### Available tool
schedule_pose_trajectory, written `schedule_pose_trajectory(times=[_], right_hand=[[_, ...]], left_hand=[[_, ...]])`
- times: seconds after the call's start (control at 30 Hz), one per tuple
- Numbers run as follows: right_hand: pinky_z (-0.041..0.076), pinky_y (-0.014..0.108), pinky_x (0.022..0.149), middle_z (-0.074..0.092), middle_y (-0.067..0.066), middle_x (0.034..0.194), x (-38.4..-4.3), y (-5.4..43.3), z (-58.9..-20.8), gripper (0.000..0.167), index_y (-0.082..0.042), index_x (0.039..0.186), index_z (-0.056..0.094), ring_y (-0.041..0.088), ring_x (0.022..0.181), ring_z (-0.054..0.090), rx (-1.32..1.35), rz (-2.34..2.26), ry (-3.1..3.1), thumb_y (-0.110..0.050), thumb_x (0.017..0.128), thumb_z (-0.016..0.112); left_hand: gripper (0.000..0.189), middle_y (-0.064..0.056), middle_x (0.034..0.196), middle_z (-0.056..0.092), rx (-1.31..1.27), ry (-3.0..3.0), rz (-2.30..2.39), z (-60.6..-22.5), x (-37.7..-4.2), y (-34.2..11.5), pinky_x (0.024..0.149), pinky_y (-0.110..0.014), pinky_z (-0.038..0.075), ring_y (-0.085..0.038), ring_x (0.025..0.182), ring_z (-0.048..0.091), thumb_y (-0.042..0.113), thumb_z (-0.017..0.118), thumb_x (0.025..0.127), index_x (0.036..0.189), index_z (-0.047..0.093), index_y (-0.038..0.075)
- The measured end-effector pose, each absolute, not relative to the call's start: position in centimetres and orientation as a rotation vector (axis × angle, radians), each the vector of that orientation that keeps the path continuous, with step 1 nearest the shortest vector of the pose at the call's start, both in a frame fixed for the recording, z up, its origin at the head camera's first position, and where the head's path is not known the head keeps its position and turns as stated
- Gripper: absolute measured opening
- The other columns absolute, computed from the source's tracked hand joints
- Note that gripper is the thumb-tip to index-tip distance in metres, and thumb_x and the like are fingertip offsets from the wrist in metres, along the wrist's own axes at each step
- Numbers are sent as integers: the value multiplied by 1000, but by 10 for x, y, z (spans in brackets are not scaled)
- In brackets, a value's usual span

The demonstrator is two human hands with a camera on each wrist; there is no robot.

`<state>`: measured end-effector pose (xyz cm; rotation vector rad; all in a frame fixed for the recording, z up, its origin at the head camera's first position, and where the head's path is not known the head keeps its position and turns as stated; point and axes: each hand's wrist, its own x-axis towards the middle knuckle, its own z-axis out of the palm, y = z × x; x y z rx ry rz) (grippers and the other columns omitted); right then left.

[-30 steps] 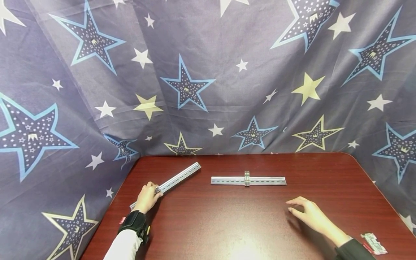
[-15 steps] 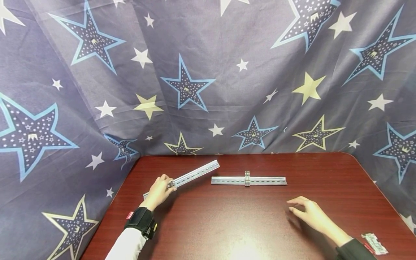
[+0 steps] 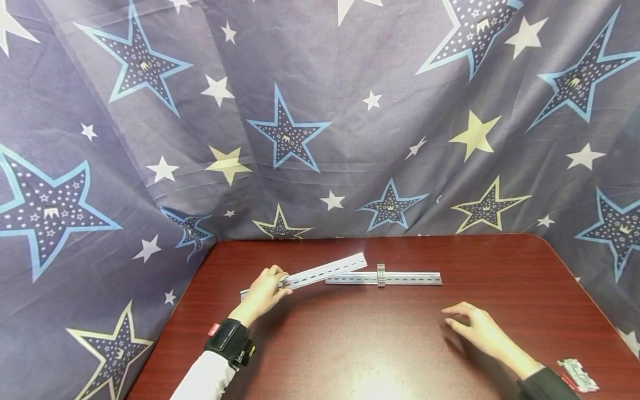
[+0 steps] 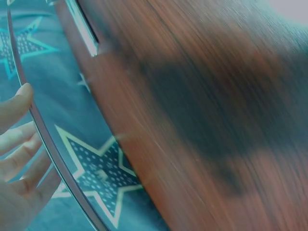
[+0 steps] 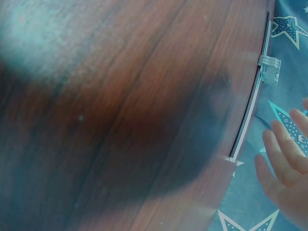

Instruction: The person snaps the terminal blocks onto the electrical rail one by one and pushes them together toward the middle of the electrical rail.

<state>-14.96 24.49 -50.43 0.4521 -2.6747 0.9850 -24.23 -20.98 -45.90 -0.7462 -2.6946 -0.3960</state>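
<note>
In the head view my left hand (image 3: pixel 263 295) grips a slotted metal DIN rail (image 3: pixel 325 272) near its left part. The rail slants up to the right, and its far end overlaps a second DIN rail (image 3: pixel 415 279) in this view. Seen from the left wrist, the thumb (image 4: pixel 21 101) lies on one side of the held rail (image 4: pixel 62 168) and the fingers on the other. Small pale terminal blocks (image 3: pixel 381 275) stand clipped across the middle of the second rail. My right hand (image 3: pixel 477 330) holds nothing, its fingers relaxed above the table at right.
A small white and green packet (image 3: pixel 578 375) with a red part lies by the right sleeve. The reddish-brown table (image 3: pixel 350 333) has a rounded far right corner. A grey star-patterned cloth (image 3: pixel 310 183) hangs behind and beside it.
My left hand has carried the rail to the right, and the rail has turned to lie flatter in view, its end now overlapping the second rail. The right hand stays put.
</note>
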Motion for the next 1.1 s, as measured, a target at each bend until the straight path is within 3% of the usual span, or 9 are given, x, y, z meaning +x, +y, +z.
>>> schedule_pose_trajectory(times=[0.57,1.1], right_hand=[[47,34,70,63,-4,86,-150,245,-502,16,-9,90,67,12,85,60,436,961,-2665,-8,74,67],[46,33,71,64,-4,85,-150,246,-504,16,-9,89,68,11,85,59,419,979,-2612,-6,73,67]], left_hand=[[28,-2,87,53,-994,-2638,-361,-455,-232,-164,67,-31,41,-18,78,48,24,71,71,92,64,7],[30,-2,89,51,-1135,-2626,-285,-477,-222,-125,67,-28,41,-17,78,47,27,71,69,91,63,8]])
